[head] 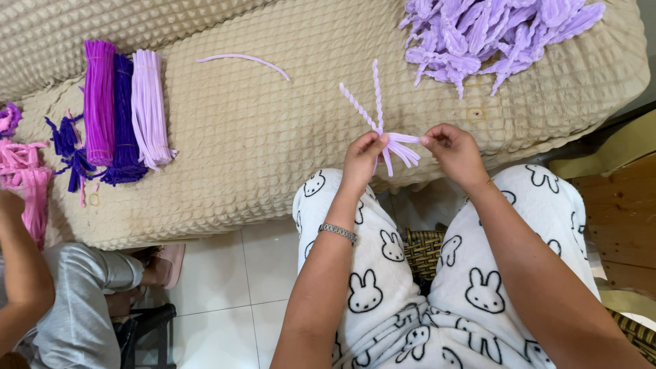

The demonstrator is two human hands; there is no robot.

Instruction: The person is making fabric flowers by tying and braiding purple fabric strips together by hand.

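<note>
1. I am sitting in front of a big beige quilted cushion [287,150], and I am holding my work just over its near edge, above my knees in the white trousers with black rabbits [383,287].
2. At the far right of the cushion a large pile of finished pale purple pieces [492,34] is lying, well apart from my hands and nearer to my right one.
3. At the far left three bundles of straight pipe cleaners [123,109] are lying side by side: magenta, dark violet and lilac. Their long axis is running away from me. They are nearer to my left hand, but still well apart.
4. One loose lilac pipe cleaner [246,61] is lying between the bundles and the pile, slightly bent.
5. My left hand [361,158] is closing its fingers tightly on the centre of the small lilac twisted piece [391,140].
6. My right hand [454,152] is pinching one short end of the same piece, which is pointing sideways to the right.
7. Two twisted stems are standing up and away from my left fingers, and short loose ends are hanging down between both hands.
8. Another person's arm [24,273] is showing at the lower left, beside pink pipe cleaners [27,184].
</note>
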